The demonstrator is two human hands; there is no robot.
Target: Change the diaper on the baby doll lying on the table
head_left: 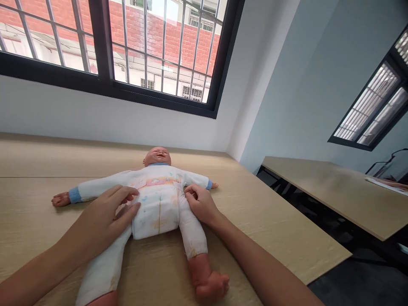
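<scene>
A baby doll [160, 156] lies on its back on the table, arms spread, in a white suit with blue cuffs. A white diaper [156, 219] with coloured prints is around its hips, over the suit. My left hand [106, 216] rests at the diaper's left edge; its fingers are bent, and thumb and forefinger tips are apart on the cloth. On the opposite side, my right hand [201, 205] has thumb and forefinger pinched together at the diaper's edge by the waist. Part of the doll's left-side leg is hidden behind my left forearm.
The pale wooden table [255, 216] runs back to a white wall beneath a barred window [162, 46]. Its right edge drops to a dark floor. A second table [331, 182] stands to the right, with papers [387, 185] on it.
</scene>
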